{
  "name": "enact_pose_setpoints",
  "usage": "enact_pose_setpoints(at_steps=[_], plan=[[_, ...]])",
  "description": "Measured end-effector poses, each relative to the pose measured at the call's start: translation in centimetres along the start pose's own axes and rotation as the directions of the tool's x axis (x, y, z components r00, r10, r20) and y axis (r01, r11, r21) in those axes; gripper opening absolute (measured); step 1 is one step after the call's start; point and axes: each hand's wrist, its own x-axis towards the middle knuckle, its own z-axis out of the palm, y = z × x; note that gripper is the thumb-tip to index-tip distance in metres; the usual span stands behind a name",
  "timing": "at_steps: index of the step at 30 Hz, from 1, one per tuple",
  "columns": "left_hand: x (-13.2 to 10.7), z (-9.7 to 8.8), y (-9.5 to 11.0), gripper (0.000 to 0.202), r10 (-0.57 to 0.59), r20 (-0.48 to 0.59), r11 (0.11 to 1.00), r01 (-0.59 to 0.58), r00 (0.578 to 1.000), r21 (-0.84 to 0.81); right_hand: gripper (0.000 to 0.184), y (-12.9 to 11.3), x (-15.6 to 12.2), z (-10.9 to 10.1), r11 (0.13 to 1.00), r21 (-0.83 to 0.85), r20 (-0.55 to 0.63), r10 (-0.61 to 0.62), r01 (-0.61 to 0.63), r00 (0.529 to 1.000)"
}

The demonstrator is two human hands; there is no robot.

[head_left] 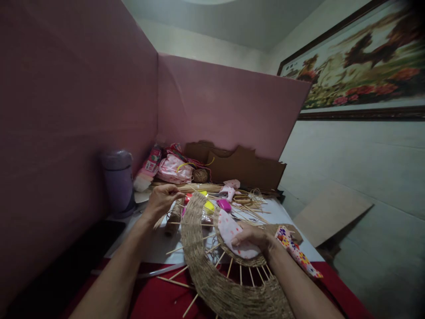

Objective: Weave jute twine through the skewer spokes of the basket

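Left hand (162,201): fingers bent at upper end of outer woven band (193,235); item between fingertips too small to identify.
Right hand (254,237): grips spotted fabric pad (229,228) inside the band's curve, thumb on top.
Spokes (241,274): thin sticks bridging the gap between band and pad; several protrude past the outer edge.
Surface (156,250): white area behind, red area in front.
Surface, left: 1 purple tumbler (117,188).
Surface, centre: 1 magenta packet (224,205).
Surface, rear: 1 twine ball (200,176), beside upright cardboard (247,166).
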Motion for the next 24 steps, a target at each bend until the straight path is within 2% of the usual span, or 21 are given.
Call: enact_pose_setpoints(at_steps=[13,18,22,24], plan=[[-0.4,1.0,1.0,0.015,0.159,0.040,0.985,-0.161,0.987,0.061,0.030,-0.8,-0.6,1.1,0.997,-0.059,-0.043,0.055,-0.057,0.998],[-0.2,0.7,0.9,0.012,0.199,0.035,0.977,-0.201,0.979,0.072,0.029,-0.8,-0.5,0.8,0.995,-0.076,-0.030,0.058,-0.061,0.998],[0.0,0.0,0.9,0.017,0.164,-0.002,0.985,-0.163,0.987,0.061,0.028,-0.7,-0.5,0.9,0.997,-0.073,-0.004,0.033,-0.034,0.999],[0.1,-0.3,1.1,0.020,0.063,0.007,0.997,-0.063,0.998,-0.041,0.027,-0.7,-0.5,1.0,0.997,-0.076,0.011,0.028,-0.028,1.000]])
